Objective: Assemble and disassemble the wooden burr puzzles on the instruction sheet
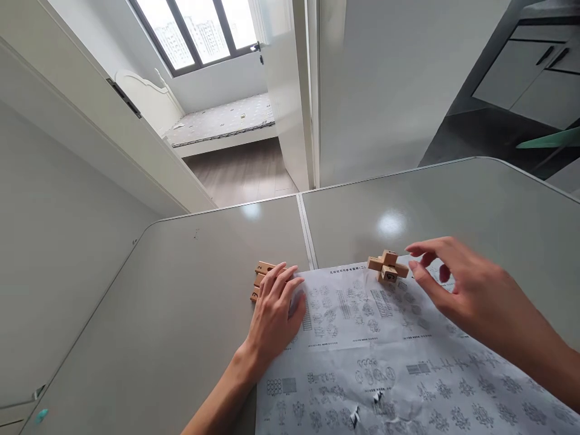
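Note:
My left hand [274, 308] lies with fingers stretched out over several numbered wooden puzzle sticks [263, 267] and the paper's left edge. The fingers partly hide the sticks; a 2 shows on the top one. An interlocking wooden burr puzzle [388, 266], cross-shaped and with a number on its front end, stands near the top edge of the printed instruction sheet [344, 356]. Just right of it, my right hand [457, 275] hovers with thumb and index finger apart, not touching the puzzle.
The grey table [181, 338] has a seam [307, 232] running away from me. Small torn spots [354, 417] mark the creased sheet. Past the far edge are an open door [283, 90], a bed [222, 124] and dark-handled cabinets [534, 72].

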A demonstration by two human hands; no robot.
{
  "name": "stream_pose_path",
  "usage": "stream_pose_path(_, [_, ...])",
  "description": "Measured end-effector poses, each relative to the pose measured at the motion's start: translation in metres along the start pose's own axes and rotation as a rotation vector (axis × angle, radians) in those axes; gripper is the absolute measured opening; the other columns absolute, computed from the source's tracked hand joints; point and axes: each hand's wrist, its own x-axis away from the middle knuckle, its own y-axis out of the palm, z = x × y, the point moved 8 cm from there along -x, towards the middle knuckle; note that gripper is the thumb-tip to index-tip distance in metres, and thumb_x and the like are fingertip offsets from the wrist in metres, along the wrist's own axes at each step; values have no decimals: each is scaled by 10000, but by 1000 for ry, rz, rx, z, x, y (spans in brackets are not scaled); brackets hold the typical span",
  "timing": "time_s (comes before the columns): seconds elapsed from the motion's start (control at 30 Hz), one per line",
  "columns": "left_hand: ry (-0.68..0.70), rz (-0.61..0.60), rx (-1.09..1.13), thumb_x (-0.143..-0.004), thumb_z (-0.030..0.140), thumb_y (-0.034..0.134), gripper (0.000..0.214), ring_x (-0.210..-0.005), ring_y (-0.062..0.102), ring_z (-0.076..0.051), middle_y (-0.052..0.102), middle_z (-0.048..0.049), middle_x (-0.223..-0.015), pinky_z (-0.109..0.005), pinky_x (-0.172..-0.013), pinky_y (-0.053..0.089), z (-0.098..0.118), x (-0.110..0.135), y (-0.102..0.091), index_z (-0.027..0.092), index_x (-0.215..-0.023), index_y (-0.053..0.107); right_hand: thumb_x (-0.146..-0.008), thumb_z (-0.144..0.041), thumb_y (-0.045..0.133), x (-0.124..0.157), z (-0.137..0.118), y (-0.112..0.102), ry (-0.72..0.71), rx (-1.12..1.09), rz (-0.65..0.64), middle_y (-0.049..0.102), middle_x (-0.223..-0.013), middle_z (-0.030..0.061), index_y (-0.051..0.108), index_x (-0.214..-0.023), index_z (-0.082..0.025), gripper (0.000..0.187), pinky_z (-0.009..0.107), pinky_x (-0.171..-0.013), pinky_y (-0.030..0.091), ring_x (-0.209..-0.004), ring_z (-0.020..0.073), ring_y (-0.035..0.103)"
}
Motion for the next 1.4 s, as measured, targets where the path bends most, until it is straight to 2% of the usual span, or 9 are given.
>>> stream_pose_path(0.27, [-12, 7, 20, -997, 131, 601, 309, -1463, 555, -311, 704, -75, -1422, -561, -1179, 533, -1, 1, 1, 266, -1265, 674, -1000, -670, 564, -2, 46, 36, 167, -87, -200, 788, -975, 92, 751, -1107, -271, 454, 346, -516, 544, -660, 242, 702])
stream_pose_path(0.37, [-8, 0, 26, -998, 125, 602, 307, -1467, 546, -309, 703, -75, -1420, -556, -1185, 525, 0, 1, 1, 258, -1268, 660, -1008, -657, 562, -2, 47, 47, 155, -136, -256, 801, -950, 97, 770, -1078, -267, 448, 352, -541, 560, -722, 261, 731])
stream_pose_path(0.53, [6, 4, 43, -1001, 112, 608, 290, -1462, 541, -308, 707, -81, -1405, -547, -1176, 528, 2, 1, 0, 239, -1259, 646, -1019, -635, 560, -3, 35, 53, 106, -212, -279, 810, -885, 95, 780, -1045, -253, 441, 330, -479, 535, -632, 247, 716])
stream_pose_path(0.73, [52, 81, 326, -993, 100, 623, 302, -1286, 663, -261, 758, -69, -1246, -476, -1095, 575, 17, 1, -19, 270, -1242, 631, -1076, -587, 522, 4, -2, 52, 37, -301, -279, 800, -951, 99, 740, -1100, -257, 397, 320, -501, 544, -681, 243, 726])
stream_pose_path(0.9, [-126, -87, 687, -1020, 347, 677, 497, -1287, 666, -288, 657, -138, -1439, -472, -1083, 578, 15, 6, -6, 271, -1480, 504, -1119, -487, 493, 16, -55, 52, -59, -413, -397, 752, -1016, 63, 665, -1128, -269, 278, 331, -652, 606, -763, 211, 713])
stream_pose_path(1.0, [-144, -159, 913, -956, 558, 743, 743, -1335, 646, -322, 599, -156, -1530, -472, -1116, 557, 16, 8, 2, 279, -1572, 433, -1135, -384, 483, 19, -84, 48, -150, -451, -406, 708, -995, 31, 622, -1106, -268, 183, 289, -621, 572, -695, 162, 665])
stream_pose_path(1.1, [-166, -219, 1002, -874, 657, 790, 877, -1378, 625, -354, 608, -149, -1547, -479, -1172, 504, 15, 11, 6, 292, -1591, 442, -1133, -293, 477, 21, -106, 48, -238, -482, -391, 686, -1005, 30, 596, -1132, -262, 122, 273, -601, 543, -681, 148, 649])
stream_pose_path(1.23, [-210, -220, 1036, -844, 619, 840, 824, -1312, 673, -359, 697, -137, -1447, -455, -1147, 507, 12, 13, 7, 262, -1526, 546, -1129, -231, 466, 23, -120, 52, -289, -540, -378, 678, -1057, 39, 575, -1179, -261, 123, 270, -630, 546, -730, 148, 665])
stream_pose_path(1.4, [-218, -137, 1144, -860, 479, 863, 697, -1228, 718, -315, 740, -115, -1368, -403, -1084, 533, 10, 9, 2, 267, -1470, 601, -1124, -275, 504, 23, -117, 65, -187, -620, -457, 680, -1034, 3, 587, -1151, -282, 87, 254, -664, 563, -742, 131, 648])
